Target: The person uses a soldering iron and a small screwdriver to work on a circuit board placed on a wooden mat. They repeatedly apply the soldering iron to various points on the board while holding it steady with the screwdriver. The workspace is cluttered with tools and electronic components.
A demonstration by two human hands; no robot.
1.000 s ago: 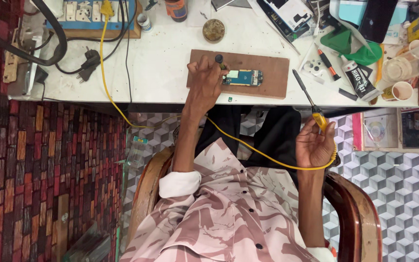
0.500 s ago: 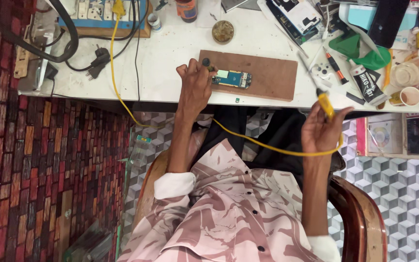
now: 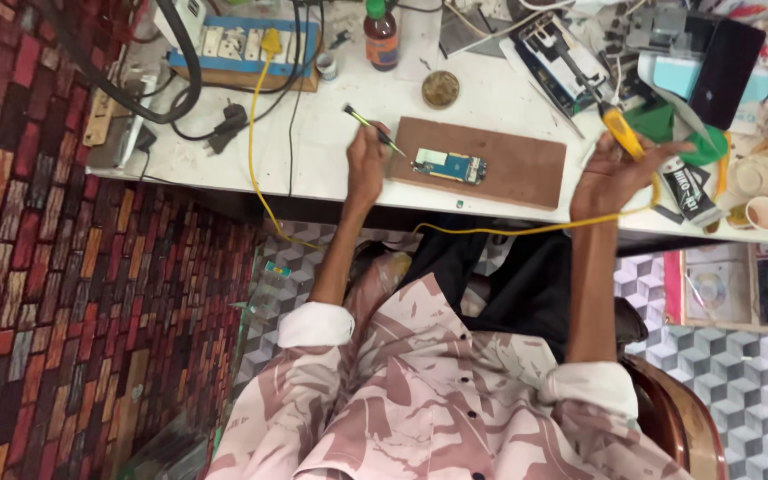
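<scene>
While my left hand (image 3: 366, 164) pinches tweezers (image 3: 373, 130) whose tip slants toward the board (image 3: 449, 166) lying just to its right on the wood slab (image 3: 526, 164), my right hand (image 3: 611, 173) closes round the iron (image 3: 622, 132), well right of it

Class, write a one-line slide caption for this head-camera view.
At a cluttered white bench, the left hand holds tweezers beside a circuit board while the right hand lifts a yellow soldering iron.

R hand (image 3: 611, 173) lifted yellow soldering iron (image 3: 622, 130) over bench, L hand (image 3: 366, 160) raised tweezers (image 3: 372, 130)
</scene>
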